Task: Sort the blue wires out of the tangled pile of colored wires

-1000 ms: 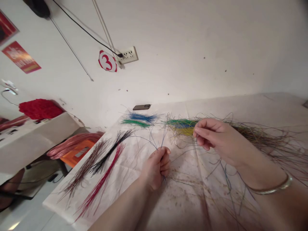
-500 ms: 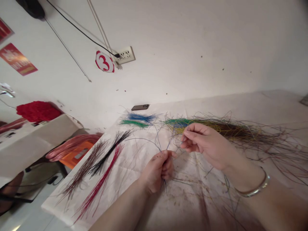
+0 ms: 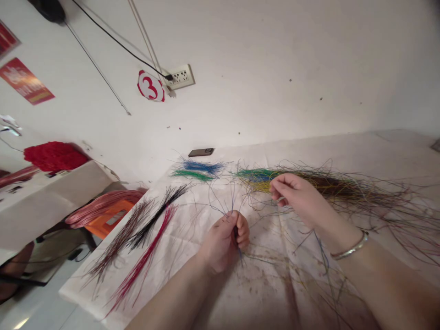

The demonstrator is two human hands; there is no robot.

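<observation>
My left hand (image 3: 223, 242) is shut in a fist on thin blue wires (image 3: 229, 200), which fan out above it and trail below it. My right hand (image 3: 295, 195) hovers over the white sheet with curled fingertips, right beside a long tangled heap of green, yellow, blue and dark wires (image 3: 326, 183). Whether a strand lies between those fingertips is too fine to tell. A metal bangle (image 3: 349, 245) circles my right wrist. Sorted bundles lie to the left: blue (image 3: 201, 167), green (image 3: 192, 174), black (image 3: 158, 215), red (image 3: 144, 259) and maroon (image 3: 120, 240).
A phone (image 3: 201, 152) lies at the sheet's far edge against the white wall, below a wall socket (image 3: 180, 77). Past the sheet's left edge are a pink wire coil (image 3: 103, 206) on an orange crate (image 3: 110, 221) and a red tuft (image 3: 55, 156) on a white box (image 3: 51, 201).
My right hand has moved left and a little closer to my left hand, over the heap's near edge. My left hand still grips the blue wires. The view has shifted slightly.
</observation>
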